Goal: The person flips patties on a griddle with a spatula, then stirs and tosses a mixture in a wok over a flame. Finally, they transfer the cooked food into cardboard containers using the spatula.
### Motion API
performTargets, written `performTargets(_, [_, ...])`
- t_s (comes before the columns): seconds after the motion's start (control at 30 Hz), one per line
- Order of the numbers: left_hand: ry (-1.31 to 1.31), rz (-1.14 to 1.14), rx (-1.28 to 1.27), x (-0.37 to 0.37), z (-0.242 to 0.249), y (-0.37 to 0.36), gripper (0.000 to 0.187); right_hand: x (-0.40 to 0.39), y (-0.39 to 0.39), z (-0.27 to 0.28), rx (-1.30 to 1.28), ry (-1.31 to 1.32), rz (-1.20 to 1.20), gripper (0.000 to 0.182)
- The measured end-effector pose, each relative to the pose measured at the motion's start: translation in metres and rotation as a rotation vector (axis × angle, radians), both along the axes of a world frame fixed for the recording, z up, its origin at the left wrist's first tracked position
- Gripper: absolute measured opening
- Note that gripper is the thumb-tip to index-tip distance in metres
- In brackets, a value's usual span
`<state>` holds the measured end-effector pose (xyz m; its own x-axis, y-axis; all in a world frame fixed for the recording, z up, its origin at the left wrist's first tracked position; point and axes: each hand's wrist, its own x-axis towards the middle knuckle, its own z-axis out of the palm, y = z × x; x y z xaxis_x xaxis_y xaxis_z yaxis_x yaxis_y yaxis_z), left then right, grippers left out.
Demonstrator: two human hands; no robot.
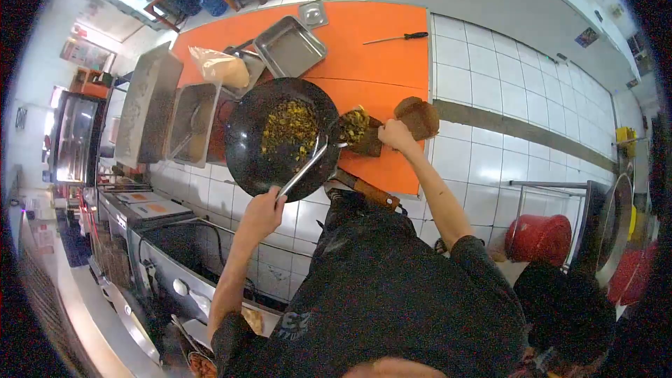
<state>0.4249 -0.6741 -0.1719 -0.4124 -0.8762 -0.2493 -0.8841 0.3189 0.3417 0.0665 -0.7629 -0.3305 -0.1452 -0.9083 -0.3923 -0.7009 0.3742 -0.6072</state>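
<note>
My left hand [262, 211] is closed round the end of a long silver-handled utensil [304, 170], which reaches across the wok. Its far tip meets yellow-green chopped food [354, 124] at the wok's right edge. My right hand [397, 133] has its fingers closed on a dark brown slab [369, 138] carrying that food; its material cannot be made out. Just beyond that hand, touching or close to it, lies a rounded brown piece [418, 116]. More chopped food [288, 129] is spread inside the black wok [245, 161], whose wooden handle [371, 191] points toward my body.
An orange tabletop [357, 42] carries a metal tray [290, 47], a plastic bag of pale contents [217, 66] and a screwdriver-like tool [397, 38]. Deep metal pans [192, 122] stand left of the wok. A red basket-like object [537, 238] sits on the right.
</note>
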Motion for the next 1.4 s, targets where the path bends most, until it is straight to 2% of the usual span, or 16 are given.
performTargets(0.17, [-0.018, -0.068, -0.065, -0.023, -0.005, 0.004, 0.019, -0.006, 0.0, 0.0, 0.044, -0.047, 0.026, 0.036])
performTargets(0.47, [0.058, 0.032, -0.098, -0.027, 0.011, 0.021, 0.019, -0.003, 0.012, -0.004, -0.173, 0.067, -0.067, 0.04])
performTargets(0.57, [0.217, 0.21, -0.009, -0.007, 0.02, 0.037, 0.017, 0.013, 0.045, 0.054, -0.286, 0.173, -0.154, 0.04])
performTargets(0.63, [0.317, 0.361, 0.155, 0.01, 0.024, 0.046, 0.018, 0.023, 0.062, 0.051, -0.361, 0.14, -0.194, 0.038])
performTargets(0.7, [0.343, 0.479, 0.205, 0.026, 0.029, 0.056, 0.022, 0.029, 0.09, 0.06, -0.261, -0.084, -0.015, 0.045])
performTargets(0.77, [0.382, 0.664, 0.325, 0.06, 0.025, 0.064, 0.024, 0.037, 0.098, 0.035, 0.047, -0.196, 0.238, 0.055])
performTargets(0.9, [0.255, 0.611, 0.239, 0.143, 0.013, 0.055, 0.029, 0.051, 0.096, -0.032, -0.074, -0.239, 0.537, 0.039])
performTargets(0.97, [0.058, 0.588, 0.376, 0.162, 0.035, 0.035, 0.028, 0.058, 0.088, -0.033, 0.423, -0.423, 0.502, 0.041])
performTargets(1.0, [0.071, 0.605, 0.361, 0.168, 0.042, 0.023, 0.028, 0.062, 0.09, -0.014, 0.346, -0.42, 0.456, 0.039])
performTargets(1.03, [-0.015, 0.595, 0.469, 0.174, 0.048, 0.012, 0.027, 0.065, 0.095, -0.019, 0.339, -0.408, 0.476, 0.039])
performTargets(1.07, [-0.095, 0.582, 0.574, 0.177, 0.054, 0.0, 0.026, 0.065, 0.097, -0.029, 0.18, -0.317, 0.484, 0.035])
performTargets(1.1, [-0.05, 0.499, 0.558, 0.174, 0.065, -0.011, 0.026, 0.064, 0.096, -0.035, 0.02, -0.228, 0.489, 0.032])
performTargets(1.17, [-0.069, 0.562, 0.711, 0.179, 0.064, -0.038, 0.026, 0.065, 0.093, -0.033, 0.117, -0.196, 0.452, 0.031])
performTargets(1.2, [-0.055, 0.566, 0.711, 0.18, 0.058, -0.052, 0.026, 0.064, 0.094, -0.033, 0.225, -0.175, 0.393, 0.03])
performTargets(1.3, [-0.067, 0.55, 0.734, 0.177, 0.018, -0.09, 0.026, 0.063, 0.096, -0.032, 0.211, -0.172, 0.349, 0.028])
performTargets(1.4, [0.177, 0.454, 0.673, 0.151, -0.013, -0.114, 0.03, 0.06, 0.088, -0.037, 0.141, -0.013, 0.407, 0.026])
